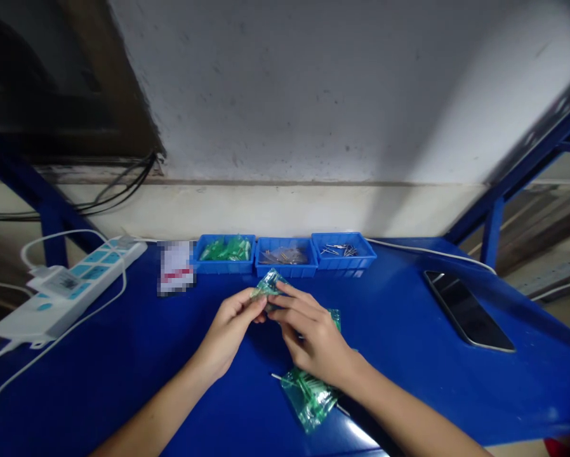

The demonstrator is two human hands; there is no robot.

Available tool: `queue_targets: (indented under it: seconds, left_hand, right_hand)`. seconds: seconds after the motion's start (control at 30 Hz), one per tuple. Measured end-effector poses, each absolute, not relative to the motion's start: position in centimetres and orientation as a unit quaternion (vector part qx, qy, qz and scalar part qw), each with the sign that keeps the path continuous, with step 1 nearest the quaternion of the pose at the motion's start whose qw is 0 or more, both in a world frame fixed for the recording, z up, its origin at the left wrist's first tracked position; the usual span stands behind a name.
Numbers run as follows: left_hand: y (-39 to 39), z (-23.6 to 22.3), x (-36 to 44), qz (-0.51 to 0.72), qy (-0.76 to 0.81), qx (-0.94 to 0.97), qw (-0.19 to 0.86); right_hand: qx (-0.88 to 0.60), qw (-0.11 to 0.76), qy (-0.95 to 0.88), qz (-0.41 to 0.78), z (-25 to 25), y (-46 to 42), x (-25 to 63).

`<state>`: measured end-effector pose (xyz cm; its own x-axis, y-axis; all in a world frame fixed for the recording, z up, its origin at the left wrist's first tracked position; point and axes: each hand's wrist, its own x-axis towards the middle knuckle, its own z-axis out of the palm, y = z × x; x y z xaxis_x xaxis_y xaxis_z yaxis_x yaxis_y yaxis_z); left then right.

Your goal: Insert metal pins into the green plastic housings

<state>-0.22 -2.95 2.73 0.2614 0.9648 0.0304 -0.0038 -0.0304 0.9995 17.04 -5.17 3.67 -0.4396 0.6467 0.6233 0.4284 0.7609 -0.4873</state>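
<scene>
Over the middle of the blue table, my left hand [235, 324] pinches a small clear plastic bag [270, 281] with a green tint between thumb and fingers. My right hand [313, 330] holds the same bag from the other side, its fingers bent onto it; their tips are partly hidden. What lies inside the bag is hard to make out. Below my right wrist, a filled plastic bag with green pieces [311, 400] lies on the table, a thin metal rod poking out at its left. More green plastic shows behind my right hand.
Along the wall stand three blue bins: one with green pieces [225, 249], one with clear packets [285, 256], one with metal rods [341, 249]. A white power strip [70, 285] with cables lies left, beside a blurred packet [176, 266]. A phone [468, 310] lies right.
</scene>
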Motion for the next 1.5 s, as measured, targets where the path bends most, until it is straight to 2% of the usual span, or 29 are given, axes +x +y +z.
queue_targets:
  seconds: [0.07, 0.13, 0.23, 0.37, 0.5, 0.67, 0.83, 0.97, 1.13, 1.23, 1.33, 1.5]
  left_hand:
    - [-2.7, 2.5, -0.4, 0.446, 0.448, 0.621, 0.464]
    - [-2.2, 2.6, -0.8, 0.457, 0.477, 0.675, 0.328]
    - [-0.4, 3.4, -1.9, 0.461, 0.522, 0.703, 0.146]
    - [3.7, 5.3, -3.3, 0.389, 0.598, 0.694, 0.100]
    - [7.2, 6.6, -2.9, 0.267, 0.666, 0.695, 0.034]
    - [9.3, 7.0, -0.7, 0.053, 0.668, 0.740, -0.053]
    - [10.2, 6.6, 0.4, 0.033, 0.659, 0.750, -0.052]
    - [9.6, 5.8, 0.3, 0.056, 0.662, 0.745, -0.062]
    - [5.4, 3.8, -0.2, 0.271, 0.600, 0.746, -0.096]
    - [1.3, 2.3, 0.5, 0.311, 0.485, 0.817, 0.019]
    - [-2.1, 1.5, 2.0, 0.262, 0.393, 0.869, 0.145]
    - [-3.6, 1.2, 3.3, 0.224, 0.397, 0.870, 0.189]
  right_hand:
    - [-0.367, 0.381, -0.839, 0.126, 3.8, -5.2, 17.0]
    - [-0.408, 0.347, -0.834, 0.135, 3.8, -5.0, 17.1]
    - [-0.442, 0.346, -0.808, 0.179, 3.8, -4.3, 17.6]
    - [-0.446, 0.423, -0.712, 0.340, 4.1, -3.6, 18.2]
    - [-0.368, 0.489, -0.608, 0.506, 4.7, -3.5, 18.5]
    - [-0.275, 0.493, -0.562, 0.604, 4.9, -3.7, 18.6]
    - [-0.219, 0.483, -0.537, 0.656, 4.7, -3.9, 18.6]
    - [-0.221, 0.484, -0.554, 0.640, 4.7, -4.0, 18.7]
    - [-0.274, 0.492, -0.574, 0.594, 4.5, -3.8, 18.9]
    - [-0.255, 0.509, -0.521, 0.636, 4.3, -3.7, 18.6]
    - [-0.241, 0.508, -0.469, 0.681, 4.1, -3.6, 18.3]
    - [-0.229, 0.504, -0.418, 0.720, 4.3, -3.6, 18.1]
